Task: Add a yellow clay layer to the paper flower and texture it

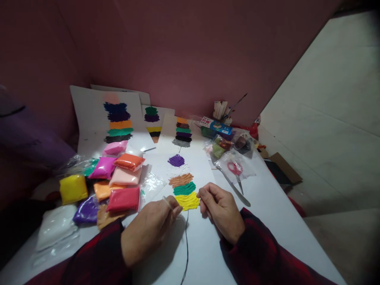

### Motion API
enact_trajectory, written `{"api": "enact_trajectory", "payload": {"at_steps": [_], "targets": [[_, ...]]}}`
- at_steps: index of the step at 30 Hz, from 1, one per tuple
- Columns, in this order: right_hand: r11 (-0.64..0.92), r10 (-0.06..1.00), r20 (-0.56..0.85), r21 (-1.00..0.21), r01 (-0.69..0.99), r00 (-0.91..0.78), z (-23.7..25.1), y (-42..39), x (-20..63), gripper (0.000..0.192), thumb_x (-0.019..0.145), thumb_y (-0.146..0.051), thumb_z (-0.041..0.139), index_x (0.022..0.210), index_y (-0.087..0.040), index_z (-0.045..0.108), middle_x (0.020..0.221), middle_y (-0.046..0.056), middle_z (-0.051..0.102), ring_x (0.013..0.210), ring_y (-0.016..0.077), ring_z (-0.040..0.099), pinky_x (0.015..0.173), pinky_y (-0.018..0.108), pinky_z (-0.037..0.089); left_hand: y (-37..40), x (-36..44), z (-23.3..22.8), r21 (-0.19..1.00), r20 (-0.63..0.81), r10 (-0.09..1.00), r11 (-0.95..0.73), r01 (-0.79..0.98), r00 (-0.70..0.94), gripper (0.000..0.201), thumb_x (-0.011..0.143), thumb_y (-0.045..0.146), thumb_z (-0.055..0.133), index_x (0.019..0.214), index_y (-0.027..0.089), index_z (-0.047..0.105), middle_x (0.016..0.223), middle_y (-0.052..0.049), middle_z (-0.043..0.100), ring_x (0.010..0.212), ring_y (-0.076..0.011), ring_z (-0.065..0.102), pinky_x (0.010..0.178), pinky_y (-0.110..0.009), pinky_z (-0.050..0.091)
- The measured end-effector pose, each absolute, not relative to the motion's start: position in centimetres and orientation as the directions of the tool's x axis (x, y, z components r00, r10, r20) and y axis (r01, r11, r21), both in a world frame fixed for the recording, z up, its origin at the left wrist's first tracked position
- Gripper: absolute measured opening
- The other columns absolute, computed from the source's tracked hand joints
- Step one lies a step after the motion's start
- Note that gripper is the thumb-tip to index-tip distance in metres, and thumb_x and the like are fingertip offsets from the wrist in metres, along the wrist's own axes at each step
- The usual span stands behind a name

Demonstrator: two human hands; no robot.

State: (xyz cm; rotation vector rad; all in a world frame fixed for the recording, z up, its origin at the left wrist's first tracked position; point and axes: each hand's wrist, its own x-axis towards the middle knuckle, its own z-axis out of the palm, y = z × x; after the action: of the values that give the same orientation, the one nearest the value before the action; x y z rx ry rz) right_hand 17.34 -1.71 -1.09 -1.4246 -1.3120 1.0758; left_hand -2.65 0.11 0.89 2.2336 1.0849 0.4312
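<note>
While your left hand (pixel 152 221) and right hand (pixel 223 209) curl their fingertips in at opposite edges of the ridged yellow clay band (pixel 187 201), whether either grip pinches a strand cannot be told. The band lies on the white paper sheet (pixel 204 168), just below the wavy green clay band (pixel 184 189). Best press lightly, keeping ridges even and clear of the thin black line (pixel 187 241).

Showing packets (pixel 102 191) left of the layered bands (pixel 184 189), a fork (pixel 231 184) to their right, scissors (pixel 239 182) beyond it, picture sheets (pixel 92 118) behind, near the wall (pixel 184 59).
</note>
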Motion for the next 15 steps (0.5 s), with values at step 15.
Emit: {"api": "enact_trajectory", "payload": {"at_steps": [15], "targets": [[-0.037,0.998,-0.026,-0.977,0.212,0.058,-1.32,-1.68,17.21,0.037,0.093,-0.05,0.052,0.075,-0.018,0.056,0.049,-0.003,0.054,0.039,0.0069,0.042,0.037,0.018,0.029,-0.08,-1.86,0.8,0.677,0.246,0.749,-0.587,0.444,0.615,0.019,0.094,0.016,0.037,0.085,0.021,0.053,0.062,0.002,0.059,0.05,-0.0135,0.052,0.054,-0.024,0.046]]}}
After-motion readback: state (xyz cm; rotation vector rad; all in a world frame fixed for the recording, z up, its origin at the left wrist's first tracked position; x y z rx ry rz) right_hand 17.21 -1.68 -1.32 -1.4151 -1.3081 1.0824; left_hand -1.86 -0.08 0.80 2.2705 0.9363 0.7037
